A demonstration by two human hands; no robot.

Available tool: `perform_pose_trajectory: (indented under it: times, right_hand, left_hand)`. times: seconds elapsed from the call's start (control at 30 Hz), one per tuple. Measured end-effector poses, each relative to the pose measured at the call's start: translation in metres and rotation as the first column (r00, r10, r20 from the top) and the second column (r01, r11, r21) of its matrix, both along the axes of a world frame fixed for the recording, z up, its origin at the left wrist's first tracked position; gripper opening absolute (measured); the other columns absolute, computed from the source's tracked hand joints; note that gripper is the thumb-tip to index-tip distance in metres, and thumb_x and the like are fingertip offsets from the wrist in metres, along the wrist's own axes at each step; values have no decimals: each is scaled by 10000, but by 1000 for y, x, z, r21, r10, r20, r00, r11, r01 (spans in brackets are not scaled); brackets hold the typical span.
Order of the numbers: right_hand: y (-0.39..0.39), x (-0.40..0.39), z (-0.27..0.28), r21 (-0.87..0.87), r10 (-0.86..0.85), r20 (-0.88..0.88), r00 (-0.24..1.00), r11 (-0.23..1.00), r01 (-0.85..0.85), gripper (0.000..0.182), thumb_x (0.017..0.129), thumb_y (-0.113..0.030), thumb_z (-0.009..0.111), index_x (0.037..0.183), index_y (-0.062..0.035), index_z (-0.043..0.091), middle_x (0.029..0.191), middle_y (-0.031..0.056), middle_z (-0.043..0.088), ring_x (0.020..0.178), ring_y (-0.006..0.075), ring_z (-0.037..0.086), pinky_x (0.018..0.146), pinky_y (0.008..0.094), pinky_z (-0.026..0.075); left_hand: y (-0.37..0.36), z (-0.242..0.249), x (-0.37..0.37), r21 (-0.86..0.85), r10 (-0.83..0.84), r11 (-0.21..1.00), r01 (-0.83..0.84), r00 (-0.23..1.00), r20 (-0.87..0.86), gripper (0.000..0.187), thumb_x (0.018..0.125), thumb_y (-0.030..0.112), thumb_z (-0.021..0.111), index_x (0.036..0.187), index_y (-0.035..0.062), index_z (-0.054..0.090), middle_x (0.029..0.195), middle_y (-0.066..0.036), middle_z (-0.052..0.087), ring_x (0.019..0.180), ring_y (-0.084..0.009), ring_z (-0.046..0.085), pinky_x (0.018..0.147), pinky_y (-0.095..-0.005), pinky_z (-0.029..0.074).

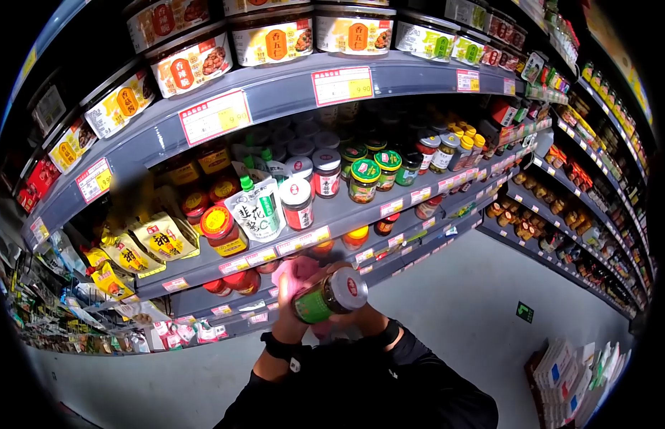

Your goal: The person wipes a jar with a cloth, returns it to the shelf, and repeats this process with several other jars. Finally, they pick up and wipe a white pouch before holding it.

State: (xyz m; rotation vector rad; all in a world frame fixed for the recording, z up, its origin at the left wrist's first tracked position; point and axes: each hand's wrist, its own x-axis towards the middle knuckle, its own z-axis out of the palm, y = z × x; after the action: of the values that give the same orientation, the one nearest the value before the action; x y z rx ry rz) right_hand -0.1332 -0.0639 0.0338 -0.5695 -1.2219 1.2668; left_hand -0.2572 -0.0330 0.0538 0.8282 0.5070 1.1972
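Observation:
A glass jar with a green label and a silver lid is tilted in front of my body, its lid toward the right. My left hand is at the base end of the jar, closed on a pink cloth that bunches up beside it. Behind and below the lid, my right hand supports the jar; most of its fingers are hidden by it. Just beyond the hands is a shelf with a red-labelled jar, a white pouch and green-lidded jars.
The shelf edge with price tags curves across close beyond the hands. Large tubs stand on the shelf above. At right are another shelving unit and stacked boxes on the grey floor.

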Motion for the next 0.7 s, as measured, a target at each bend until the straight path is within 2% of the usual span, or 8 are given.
perform_pose_trajectory:
  times: [0.2, 0.23, 0.27, 0.33, 0.4, 0.47, 0.6, 0.7]
  right_hand:
    - [1, 5, -8, 27, 114, 2, 994, 993, -114, 648, 586, -53, 687, 1139, -36, 350, 1075, 74, 469, 1022, 154, 439, 891, 307, 357]
    - [-2, 4, -2, -96, 117, -62, 991, 988, -123, 630, 592, -45, 676, 1135, -33, 358, 1074, 77, 475, 1021, 157, 442, 892, 309, 356]
    - [-6, 1, 6, -216, 111, -125, 986, 967, -136, 611, 597, -36, 665, 1131, -31, 367, 1073, 80, 482, 1021, 160, 444, 893, 311, 356]
    - [14, -4, 33, 2, 3, -5, 1000, 1000, -3, 633, 556, -58, 685, 1114, -38, 387, 1038, 82, 509, 976, 167, 466, 866, 304, 368]
    - [34, 9, 46, 139, -250, 53, 967, 961, 241, 610, 495, -83, 720, 1040, -43, 447, 954, 52, 530, 893, 146, 490, 817, 281, 392]
    - [55, 28, 57, 222, -357, 173, 918, 922, 316, 627, 485, 0, 655, 1069, -23, 428, 1010, 78, 521, 942, 175, 495, 833, 309, 392]
    - [100, 48, 63, 73, -409, 117, 905, 912, 403, 554, 554, -6, 739, 1040, 21, 475, 921, 41, 534, 859, 122, 524, 804, 258, 414]
    - [130, 57, 52, 130, -433, 197, 880, 901, 414, 510, 556, -9, 746, 1002, 40, 504, 946, 54, 540, 886, 129, 529, 809, 261, 420]
  left_hand:
    - [7, -52, 3, -84, -166, 971, 222, 888, 429, 371, 878, 352, 329, 1065, 48, 432, 1011, -100, 497, 991, -193, 483, 892, -314, 375]
    - [5, -72, 5, 163, -112, 980, 116, 993, -37, 365, 860, 337, 372, 1080, 52, 429, 1034, -106, 492, 1014, -206, 475, 892, -317, 380]
    - [4, -83, 7, 412, 87, 902, 129, 881, -466, 369, 841, 322, 414, 1095, 56, 425, 1057, -113, 487, 1037, -218, 467, 893, -320, 385]
    - [-3, -34, 3, 343, 99, 938, 44, 915, -390, 422, 789, 312, 496, 1101, 40, 416, 1081, -118, 472, 1026, -218, 467, 873, -322, 399]
    - [3, -39, -16, -176, 35, 984, 3, 976, 215, 352, 793, 166, 495, 1102, 15, 420, 1048, -119, 502, 967, -241, 513, 830, -350, 442]
    - [3, -35, -50, -75, -104, 991, 107, 994, 42, 370, 818, 238, 442, 1101, 0, 423, 918, -154, 552, 797, -303, 572, 724, -407, 486]
    - [4, -73, -92, -552, 376, 812, -189, 893, 248, 464, 854, 390, 344, 1124, 26, 445, 1018, -139, 553, 896, -303, 551, 790, -421, 454]
    - [-13, -79, -108, -520, 364, 818, -246, 921, 137, 440, 851, 385, 361, 1098, 39, 475, 1037, -108, 556, 953, -257, 533, 846, -377, 422]
